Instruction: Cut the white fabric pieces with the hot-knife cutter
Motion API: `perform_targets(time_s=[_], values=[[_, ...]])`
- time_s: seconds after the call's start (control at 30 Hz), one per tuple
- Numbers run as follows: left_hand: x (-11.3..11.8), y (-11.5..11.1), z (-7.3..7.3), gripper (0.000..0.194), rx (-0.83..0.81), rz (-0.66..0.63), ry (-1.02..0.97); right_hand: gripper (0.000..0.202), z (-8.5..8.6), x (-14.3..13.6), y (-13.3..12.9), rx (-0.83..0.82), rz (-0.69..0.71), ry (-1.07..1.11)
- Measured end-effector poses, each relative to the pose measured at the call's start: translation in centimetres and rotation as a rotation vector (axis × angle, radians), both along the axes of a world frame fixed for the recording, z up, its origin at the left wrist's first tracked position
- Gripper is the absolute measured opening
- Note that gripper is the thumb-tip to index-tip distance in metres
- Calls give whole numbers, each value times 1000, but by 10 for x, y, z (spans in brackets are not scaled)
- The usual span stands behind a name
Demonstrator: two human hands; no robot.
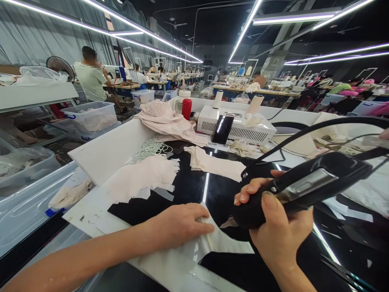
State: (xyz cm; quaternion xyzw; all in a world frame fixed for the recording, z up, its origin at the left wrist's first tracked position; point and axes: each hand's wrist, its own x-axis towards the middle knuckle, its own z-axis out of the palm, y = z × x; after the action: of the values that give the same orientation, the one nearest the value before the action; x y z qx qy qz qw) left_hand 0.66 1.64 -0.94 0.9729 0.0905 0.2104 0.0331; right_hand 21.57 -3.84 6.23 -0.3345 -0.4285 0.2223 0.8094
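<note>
My right hand (282, 227) is wrapped around a black hand-held power tool (322, 178) with a silver plate on its side. The tool's rounded head points down and left, over the glossy black tabletop. My left hand (182, 225) rests on a white fabric piece (227, 239), its thumb and fingers closed on a narrow folded edge. The fabric's curved part spreads to the right, just below the tool head. The tool's working tip is hard to make out. Left of centre lies a stack of pale pink fabric pieces (142, 178); another folded stack (215, 162) is farther back.
A white vented box (237, 123) with thread cones stands behind, a phone (223, 129) leaning on it. A red bottle (186, 108) and tangled green cord (148, 149) are nearby. Black cables arch at right. Scissors (343, 271) lie lower right. A person (91, 77) sits back left.
</note>
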Motion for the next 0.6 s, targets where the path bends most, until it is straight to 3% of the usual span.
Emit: perform_targets(time_s=[0.27, 0.6], values=[[11, -14, 16, 30, -6, -52, -35, 38, 9, 15, -22, -40, -127, 7], [35, -36, 4, 13, 25, 29, 31, 41, -4, 25, -33, -44, -104, -42]])
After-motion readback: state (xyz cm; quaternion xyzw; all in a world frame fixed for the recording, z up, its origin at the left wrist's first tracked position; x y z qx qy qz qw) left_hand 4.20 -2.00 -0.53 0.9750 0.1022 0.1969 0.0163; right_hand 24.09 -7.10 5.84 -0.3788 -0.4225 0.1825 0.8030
